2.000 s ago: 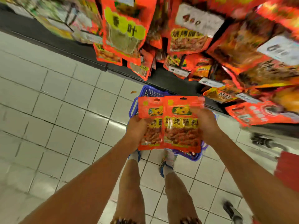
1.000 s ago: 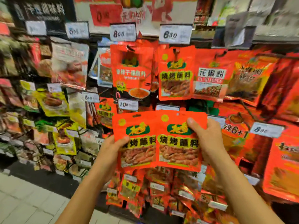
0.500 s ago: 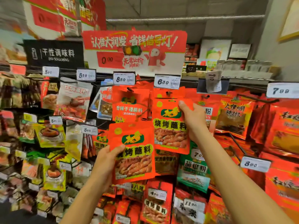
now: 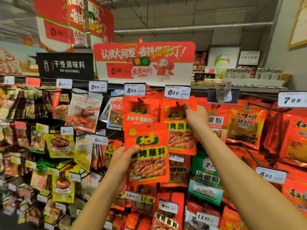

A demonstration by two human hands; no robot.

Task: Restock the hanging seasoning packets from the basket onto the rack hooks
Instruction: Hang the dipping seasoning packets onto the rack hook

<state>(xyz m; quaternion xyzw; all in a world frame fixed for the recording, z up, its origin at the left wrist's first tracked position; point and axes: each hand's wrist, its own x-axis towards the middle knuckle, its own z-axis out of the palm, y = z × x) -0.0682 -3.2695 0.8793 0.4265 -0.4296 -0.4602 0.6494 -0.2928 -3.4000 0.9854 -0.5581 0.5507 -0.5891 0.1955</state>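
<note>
My left hand (image 4: 120,165) grips an orange barbecue-dip seasoning packet (image 4: 148,156) by its left edge, held upright in front of the rack at mid height. My right hand (image 4: 196,120) is raised higher and pinches the top right corner of a matching orange packet (image 4: 178,131), whose hang hole sits at the hook (image 4: 177,102) under the 6.30 price tag (image 4: 177,92). More packets of the same kind seem to hang behind it. The basket is out of view.
The rack is crowded with hanging packets: an orange chili-dip packet (image 4: 139,113) under the 8.50 tag on the left, pepper powder packets (image 4: 216,122) on the right, green ones (image 4: 206,180) below. A black "Dry Seasoning" sign (image 4: 65,65) and a red promo board (image 4: 144,62) stand above.
My view rose from the floor and basket to the rack. The right hand lifted its packet up to the hook under the 6.30 tag; the left hand kept its packet lower.
</note>
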